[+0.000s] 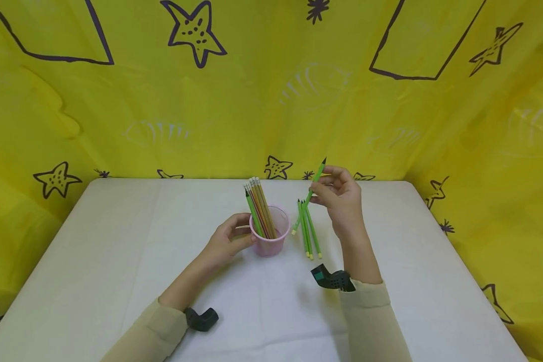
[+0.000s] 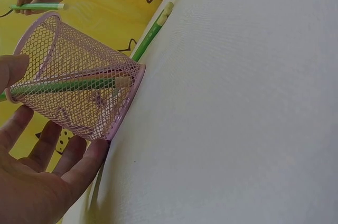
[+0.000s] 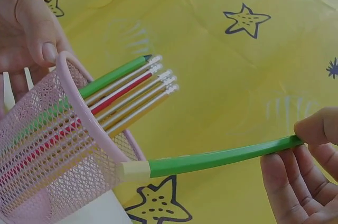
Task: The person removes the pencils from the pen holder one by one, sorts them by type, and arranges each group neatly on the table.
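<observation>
A pink mesh pencil cup (image 1: 270,247) stands on the table, its side held between the thumb and fingers of my left hand (image 1: 226,240). Inside lean several gold-toned pencils (image 1: 263,206), a red one (image 3: 121,93) and a green one (image 3: 116,76) with its dark tip up. To the cup's right, my right hand (image 1: 343,201) pinches another green pencil (image 1: 318,176), tip up and tilted, pale eraser end down. That end overlaps the cup's rim in the right wrist view; contact is unclear. Several green pencils (image 1: 313,234) lie on the table below the right hand.
A white cloth covers the table (image 1: 131,251). Behind it and along its sides hangs a yellow sheet (image 1: 235,110) with drawn stars. Black wrist cameras (image 1: 201,320) are strapped at both sleeves.
</observation>
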Motion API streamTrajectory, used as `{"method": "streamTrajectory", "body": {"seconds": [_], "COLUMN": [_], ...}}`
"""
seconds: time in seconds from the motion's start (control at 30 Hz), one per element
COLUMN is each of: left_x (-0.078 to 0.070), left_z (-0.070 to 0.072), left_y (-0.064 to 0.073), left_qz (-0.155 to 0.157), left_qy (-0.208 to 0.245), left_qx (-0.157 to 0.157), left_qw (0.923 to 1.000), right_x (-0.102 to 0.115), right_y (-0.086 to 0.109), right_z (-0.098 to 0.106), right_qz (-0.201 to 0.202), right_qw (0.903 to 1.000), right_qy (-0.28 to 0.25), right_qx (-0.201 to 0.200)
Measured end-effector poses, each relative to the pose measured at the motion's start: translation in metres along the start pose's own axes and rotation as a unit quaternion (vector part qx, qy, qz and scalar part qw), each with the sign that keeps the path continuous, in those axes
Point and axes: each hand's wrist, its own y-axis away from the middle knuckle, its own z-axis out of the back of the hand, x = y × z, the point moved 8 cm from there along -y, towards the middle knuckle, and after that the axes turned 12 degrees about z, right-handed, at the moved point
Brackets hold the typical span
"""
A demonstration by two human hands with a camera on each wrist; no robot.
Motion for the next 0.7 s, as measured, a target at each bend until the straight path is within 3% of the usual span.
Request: {"method": "streamTrajectory", "body": {"seconds": [0.7], "left_x": [0.000], "left_z": [0.001], "left_y": [0.000], "left_qz": [0.001], "left_qy": [-0.007], "left_qx": [0.000], "left_qw": [1.0000], "right_x": [-0.022], "right_y": [-0.004], "right_z": [0.020], "right_qz": [-0.041], "right_qw": [0.9982], "right_qy": [0.043], "right_qx": [-0.010]}}
